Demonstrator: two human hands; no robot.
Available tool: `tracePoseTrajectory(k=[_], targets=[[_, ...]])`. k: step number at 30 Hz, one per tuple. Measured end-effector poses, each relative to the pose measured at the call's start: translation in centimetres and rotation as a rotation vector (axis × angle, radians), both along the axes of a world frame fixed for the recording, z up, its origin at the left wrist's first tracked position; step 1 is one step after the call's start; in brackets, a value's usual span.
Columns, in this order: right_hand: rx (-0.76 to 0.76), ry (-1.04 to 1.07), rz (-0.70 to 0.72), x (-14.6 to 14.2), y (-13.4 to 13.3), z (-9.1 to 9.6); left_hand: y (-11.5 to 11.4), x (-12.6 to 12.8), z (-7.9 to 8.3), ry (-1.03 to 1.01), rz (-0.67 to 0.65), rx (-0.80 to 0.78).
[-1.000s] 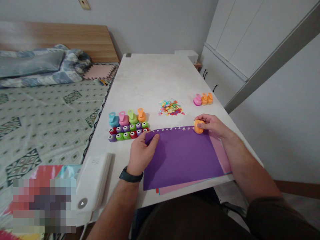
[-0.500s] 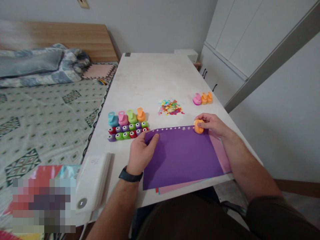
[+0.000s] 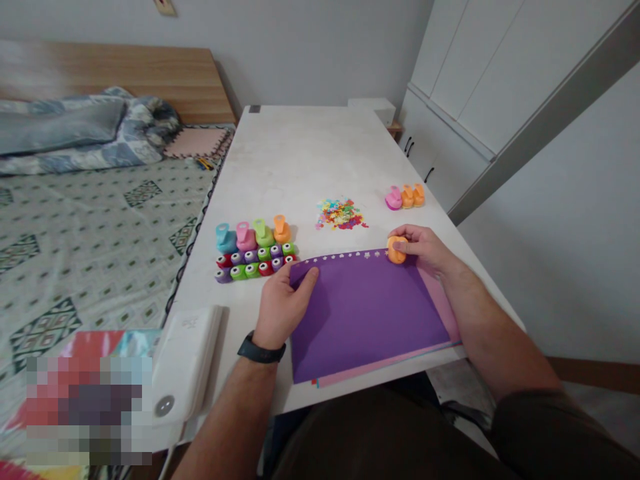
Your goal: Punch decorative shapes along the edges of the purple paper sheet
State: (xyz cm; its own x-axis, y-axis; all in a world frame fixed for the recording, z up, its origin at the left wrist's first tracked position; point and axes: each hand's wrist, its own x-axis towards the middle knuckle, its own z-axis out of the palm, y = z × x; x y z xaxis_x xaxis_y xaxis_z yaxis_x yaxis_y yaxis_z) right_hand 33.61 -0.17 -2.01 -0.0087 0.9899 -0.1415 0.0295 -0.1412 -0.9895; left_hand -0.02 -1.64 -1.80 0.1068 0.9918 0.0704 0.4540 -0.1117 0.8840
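Note:
My left hand (image 3: 287, 300) pinches the upper left corner of a purple paper sheet (image 3: 370, 313), thumb on top. Along the sheet's far edge runs a row of small punched shapes. My right hand (image 3: 423, 248) grips an orange craft punch (image 3: 397, 250), which sits on that far edge near the right corner. Under the purple sheet, a pink sheet (image 3: 440, 303) sticks out at the right and front. Beyond the paper lies a heap of colourful punched paper pieces (image 3: 341, 215).
Several craft punches (image 3: 256, 252) stand in rows to the left. A pink punch (image 3: 394, 198) and two orange punches (image 3: 413, 196) stand at the right edge. A white box-shaped device (image 3: 187, 363) with a cable lies front left. Beside the white table (image 3: 295, 147) is a bed (image 3: 125, 247).
The purple sheet's near edge has shifted slightly to the right. My right hand and the orange punch have risen a little; the left hand has barely moved.

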Motion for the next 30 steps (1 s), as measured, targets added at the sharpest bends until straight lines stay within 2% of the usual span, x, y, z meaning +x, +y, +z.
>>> tracePoseTrajectory(k=[6,14,19,30], targets=[[0.065,-0.001,-0.076,-0.2,0.2,0.0,0.0,0.0,0.0,0.017,0.010,0.003],[0.238,-0.115,-0.344,0.7,1.1,-0.8,0.0,0.1,0.2,0.009,0.060,-0.026],[0.326,-0.137,-0.445,1.2,1.6,-0.9,0.1,0.2,0.4,-0.006,0.074,-0.002],[0.312,-0.139,-0.553,2.3,2.0,-1.3,0.2,-0.1,-0.2,0.002,0.056,-0.004]])
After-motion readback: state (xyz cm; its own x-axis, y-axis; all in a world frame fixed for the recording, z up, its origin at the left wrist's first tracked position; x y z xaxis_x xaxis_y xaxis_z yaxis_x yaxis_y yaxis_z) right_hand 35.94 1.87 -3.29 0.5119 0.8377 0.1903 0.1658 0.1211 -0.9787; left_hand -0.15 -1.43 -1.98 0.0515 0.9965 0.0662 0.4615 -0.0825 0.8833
